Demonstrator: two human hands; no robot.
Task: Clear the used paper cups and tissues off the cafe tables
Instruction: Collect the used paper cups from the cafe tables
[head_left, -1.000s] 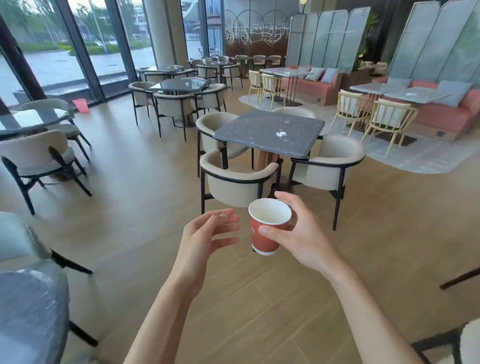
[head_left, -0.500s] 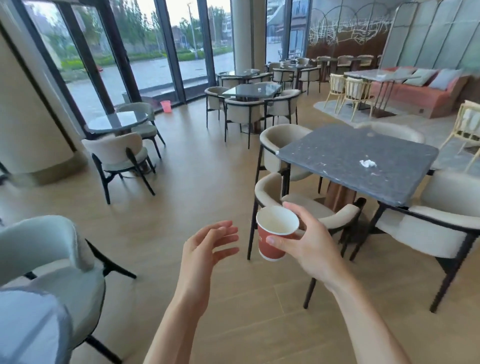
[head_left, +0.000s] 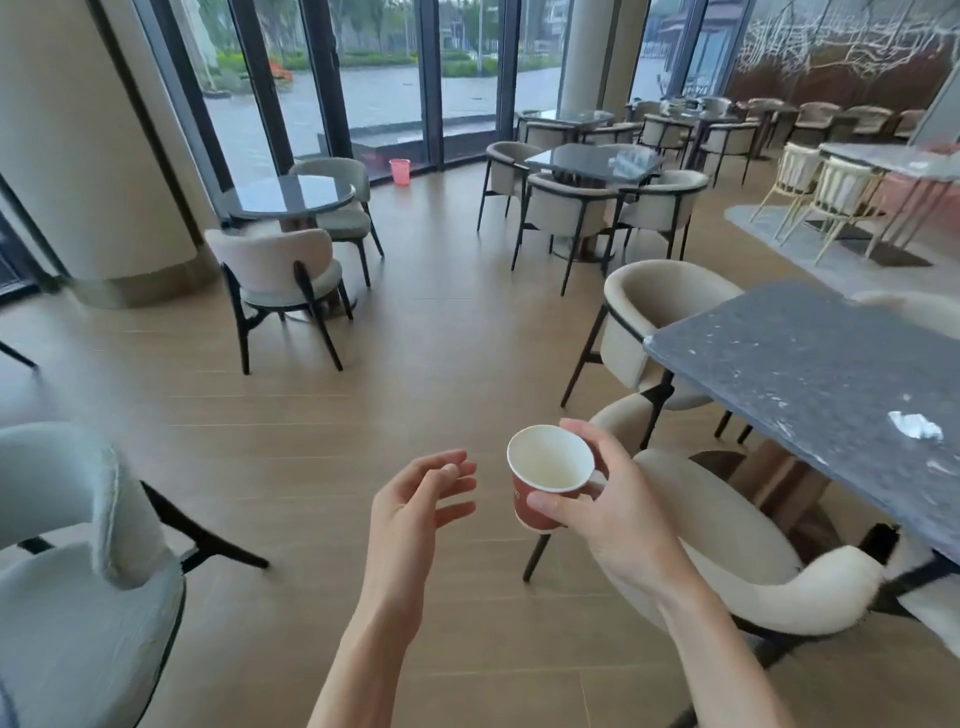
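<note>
In the lower centre of the frame, the right hand (head_left: 618, 512) grips a red paper cup (head_left: 545, 480) between thumb and curled fingers, upright and apparently empty, so one cup is already collected. Just left of it, apart from the cup, the left hand (head_left: 415, 506) hangs with fingers loosely spread, holding nothing. At the right edge, a crumpled white tissue (head_left: 917, 426) lies on the dark stone table (head_left: 789, 353), with smaller white scraps near it: that judging by its place is left to pick up. Farther off, the round table (head_left: 291, 195) and square table (head_left: 592, 158) show nothing I can make out. A pink bin (head_left: 400, 171) stands by the windows, upper centre.
</note>
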